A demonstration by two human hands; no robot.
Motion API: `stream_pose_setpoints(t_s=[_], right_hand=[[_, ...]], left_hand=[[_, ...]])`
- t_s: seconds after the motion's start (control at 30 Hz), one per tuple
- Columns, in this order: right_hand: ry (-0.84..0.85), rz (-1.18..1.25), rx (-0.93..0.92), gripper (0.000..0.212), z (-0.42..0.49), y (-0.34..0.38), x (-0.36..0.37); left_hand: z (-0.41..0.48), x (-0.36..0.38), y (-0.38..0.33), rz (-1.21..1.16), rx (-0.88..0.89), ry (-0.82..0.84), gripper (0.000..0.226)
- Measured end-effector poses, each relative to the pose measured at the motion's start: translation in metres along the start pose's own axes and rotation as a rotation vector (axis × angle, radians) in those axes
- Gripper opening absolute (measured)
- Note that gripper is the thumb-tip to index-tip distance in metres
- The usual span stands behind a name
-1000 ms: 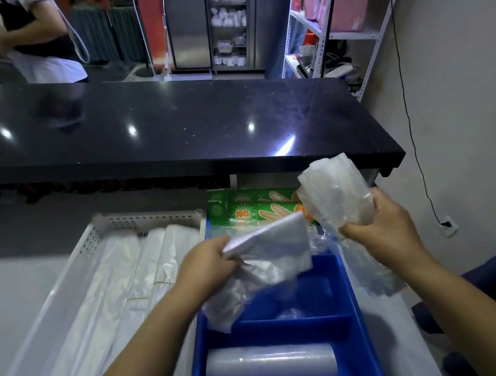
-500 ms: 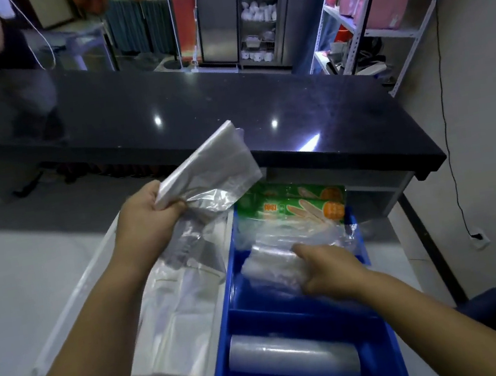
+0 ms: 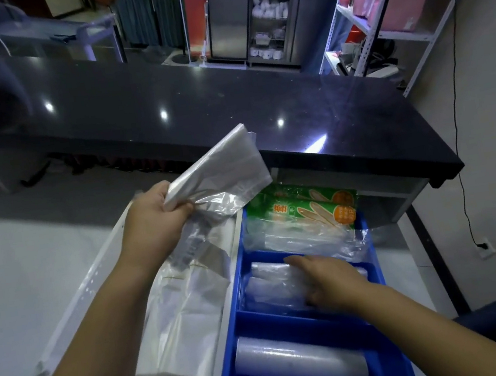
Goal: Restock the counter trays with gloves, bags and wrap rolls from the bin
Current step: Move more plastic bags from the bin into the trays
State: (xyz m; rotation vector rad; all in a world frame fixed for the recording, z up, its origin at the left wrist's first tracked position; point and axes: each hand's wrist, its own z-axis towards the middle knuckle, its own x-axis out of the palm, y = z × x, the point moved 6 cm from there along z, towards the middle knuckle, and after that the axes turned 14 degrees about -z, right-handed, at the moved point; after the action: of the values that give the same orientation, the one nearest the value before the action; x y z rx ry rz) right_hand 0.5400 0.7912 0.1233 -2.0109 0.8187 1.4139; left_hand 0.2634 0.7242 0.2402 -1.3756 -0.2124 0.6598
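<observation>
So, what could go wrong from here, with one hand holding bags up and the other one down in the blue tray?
1. The left hand grips the bundle of clear bags at one end only. Its loose lower part hangs over the white tray and might slip or unfold.
2. The loose clear bags in the far compartment reach over the right rim of the blue tray. The right hand, pressing close by, might push them out.

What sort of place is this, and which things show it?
Probably a shop's service area: long black counter, blue tray holding glove packs and a wrap roll, metal shelving behind.
</observation>
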Motion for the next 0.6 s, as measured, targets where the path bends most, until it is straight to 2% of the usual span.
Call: stream_pose_setpoints(t_s=[0.07, 0.13, 0.2, 0.23, 0.37, 0.43, 0.5, 0.6], right_hand=[[-0.039, -0.086, -0.027, 0.082, 0.001, 0.002, -0.002], [-0.146, -0.176, -0.069, 0.08, -0.002, 0.005, -0.006], [-0.276, -0.232, -0.092, 0.068, -0.008, 0.006, -0.007], [-0.291, -0.215, -0.091, 0.06, -0.011, 0.005, -0.005], [-0.132, -0.016, -0.046, 0.038, -0.015, -0.005, 0.014], [-0.158, 0.082, -0.013, 0.034, -0.02, -0.01, 0.009], [-0.325, 0.187, 0.043, 0.027, -0.028, -0.02, -0.017], [-0.807, 0.309, 0.138, 0.015, -0.057, -0.048, -0.082]], left_hand=[[0.001, 0.005, -0.001, -0.008, 0.012, 0.006, 0.012], [0.002, 0.009, -0.002, -0.008, 0.015, 0.014, 0.012], [0.005, 0.012, -0.002, -0.022, 0.009, 0.021, 0.012], [0.006, 0.013, -0.003, -0.018, 0.015, 0.022, 0.012], [0.007, 0.025, -0.015, -0.032, 0.048, 0.054, 0.008], [0.006, 0.031, -0.022, -0.051, 0.064, 0.087, 0.009], [0.008, 0.037, -0.028, -0.035, 0.08, 0.136, 0.009], [0.008, 0.052, -0.033, 0.058, 0.092, 0.241, 0.01]])
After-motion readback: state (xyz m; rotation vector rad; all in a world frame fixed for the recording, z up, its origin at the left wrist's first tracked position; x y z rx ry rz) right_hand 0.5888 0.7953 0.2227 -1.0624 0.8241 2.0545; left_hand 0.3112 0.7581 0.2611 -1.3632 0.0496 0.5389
